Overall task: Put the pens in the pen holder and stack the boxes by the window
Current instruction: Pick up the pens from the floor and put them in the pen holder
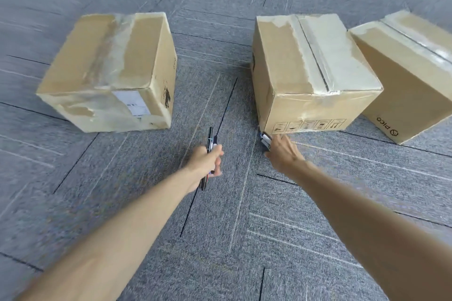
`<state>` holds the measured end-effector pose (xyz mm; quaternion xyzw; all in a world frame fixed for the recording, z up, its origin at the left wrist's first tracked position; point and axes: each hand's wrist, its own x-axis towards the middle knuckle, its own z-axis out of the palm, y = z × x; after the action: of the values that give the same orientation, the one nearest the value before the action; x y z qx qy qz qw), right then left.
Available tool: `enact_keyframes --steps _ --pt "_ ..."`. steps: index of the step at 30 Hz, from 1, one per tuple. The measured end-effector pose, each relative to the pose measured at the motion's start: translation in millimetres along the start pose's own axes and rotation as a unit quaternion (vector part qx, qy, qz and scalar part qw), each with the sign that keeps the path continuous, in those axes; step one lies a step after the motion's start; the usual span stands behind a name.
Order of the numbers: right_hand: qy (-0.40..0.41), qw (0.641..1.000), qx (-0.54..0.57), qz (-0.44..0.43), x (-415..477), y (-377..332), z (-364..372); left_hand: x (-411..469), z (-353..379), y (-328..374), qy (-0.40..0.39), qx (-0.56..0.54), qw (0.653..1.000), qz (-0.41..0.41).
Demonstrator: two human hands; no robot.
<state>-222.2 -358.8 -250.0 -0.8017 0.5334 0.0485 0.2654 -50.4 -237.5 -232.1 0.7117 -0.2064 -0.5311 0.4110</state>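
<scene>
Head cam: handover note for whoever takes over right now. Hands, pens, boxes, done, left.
Left hand: closed around a bundle of pens, held above the carpet.
Right hand: low at the front corner of the middle box, fingers on more pens; grip not clear in the blur.
Boxes: left box, middle box and right box (marked pico) all sit singly on the grey carpet, none stacked.
Pen holder and window: not in view.
Done: pens partly gathered.
Left: finish collecting pens, put them in the holder, stack three boxes by the window.
</scene>
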Motion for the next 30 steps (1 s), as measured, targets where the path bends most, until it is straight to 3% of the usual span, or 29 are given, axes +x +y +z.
enact_keyframes --steps 7,13,17,21,25,30 --pt "-0.068 0.998 -0.013 -0.003 -24 -13 -11 -31 -14 -11 -0.015 -0.03 0.998 -0.055" --pt "-0.116 0.967 0.228 -0.007 -113 -94 -75 -134 -34 36 0.01 -0.082 0.992 -0.096" --pt "-0.168 0.913 0.373 0.017 -191 -173 -153 -227 -57 104 0.022 -0.133 0.983 -0.12" --pt "-0.169 0.87 0.461 0.045 -269 -257 -246 -339 -102 201 0.095 -0.175 0.973 -0.114" --pt "-0.204 0.852 0.48 0.046 -356 -340 -329 -463 -140 291 0.145 -0.151 0.972 -0.108" --pt "-0.261 0.821 0.505 0.058 -466 -457 -421 -618 -190 379 0.211 -0.222 0.947 -0.094"
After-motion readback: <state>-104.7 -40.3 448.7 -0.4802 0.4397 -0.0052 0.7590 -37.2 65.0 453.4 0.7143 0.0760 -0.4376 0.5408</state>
